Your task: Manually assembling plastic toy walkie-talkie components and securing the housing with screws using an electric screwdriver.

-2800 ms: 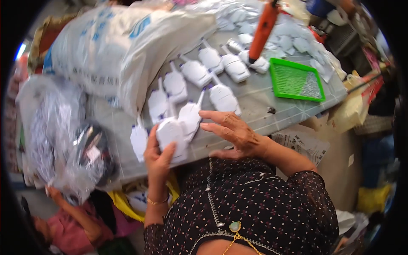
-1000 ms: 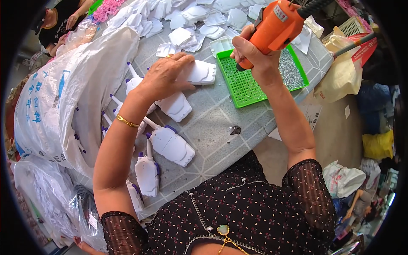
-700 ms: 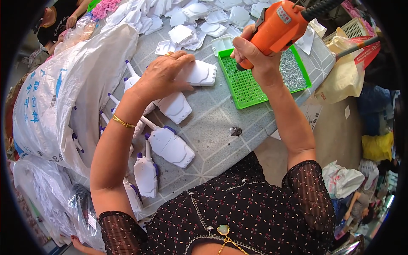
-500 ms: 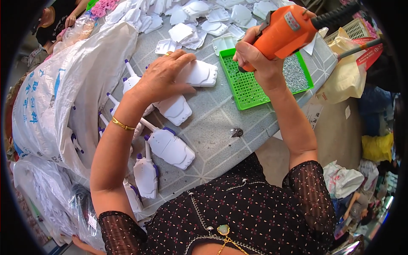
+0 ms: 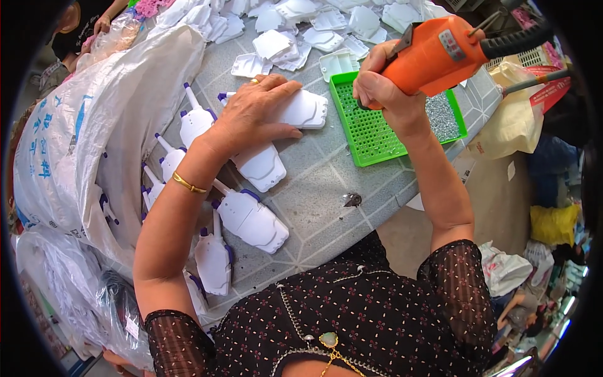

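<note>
My left hand [image 5: 260, 116] rests over a white plastic toy walkie-talkie [image 5: 303, 109], fingers across its top and the thumb along its near side. Part of that toy is hidden beneath the palm. My right hand [image 5: 396, 94] grips an orange electric screwdriver [image 5: 433, 56] by its body, above a green tray [image 5: 359, 151]. The tray has a grid of holes on its left side and a heap of small silvery screws [image 5: 443, 116] on its right. Screwdriver tip and any screw on it are hard to make out. Several similar toys with stubby antennas and purple parts, one of them a nearer toy [image 5: 254, 221], lie around my left forearm.
Loose white plastic shells [image 5: 323, 38] are heaped at the table's far side. A large white woven sack [image 5: 69, 144] stands on the left. A small dark object [image 5: 352, 199] lies near the front edge. Another person's hand [image 5: 102, 25] shows at far left.
My right hand and the screwdriver have shifted slightly right above the tray. My left hand stays on the same toy, and the whole view has moved a little.
</note>
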{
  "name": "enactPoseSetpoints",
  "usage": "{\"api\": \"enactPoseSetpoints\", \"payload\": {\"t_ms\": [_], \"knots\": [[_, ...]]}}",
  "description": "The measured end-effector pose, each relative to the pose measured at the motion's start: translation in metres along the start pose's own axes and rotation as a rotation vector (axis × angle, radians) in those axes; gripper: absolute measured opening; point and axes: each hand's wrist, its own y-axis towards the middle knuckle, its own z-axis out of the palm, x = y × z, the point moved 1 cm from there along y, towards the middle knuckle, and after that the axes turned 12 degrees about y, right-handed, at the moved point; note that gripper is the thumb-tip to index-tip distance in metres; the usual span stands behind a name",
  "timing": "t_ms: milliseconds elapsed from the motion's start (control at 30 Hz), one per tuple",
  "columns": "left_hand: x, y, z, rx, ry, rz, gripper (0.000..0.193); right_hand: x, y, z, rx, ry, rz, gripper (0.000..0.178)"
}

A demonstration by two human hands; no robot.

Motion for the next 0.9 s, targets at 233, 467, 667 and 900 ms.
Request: {"api": "enactPoseSetpoints", "payload": {"t_ms": [233,467,667,900], "knots": [[0.0,0.0,-0.003,0.025,0.004,0.007,0.069,0.017,0.006,0.002,-0.016,0.053,0.063,0.015],[0.001,-0.001,0.001,0.001,0.025,0.002,0.071,0.024,0.014,0.024,0.097,0.185,0.0,0.02],[0.0,-0.001,0.0,0.001,0.031,0.012,0.072,0.009,0.015,0.033,0.079,0.225,0.024,0.021],[0.0,-0.001,-0.003,0.058,0.01,-0.011,0.074,0.001,0.015,0.033,0.048,0.223,0.01,0.021]]}}
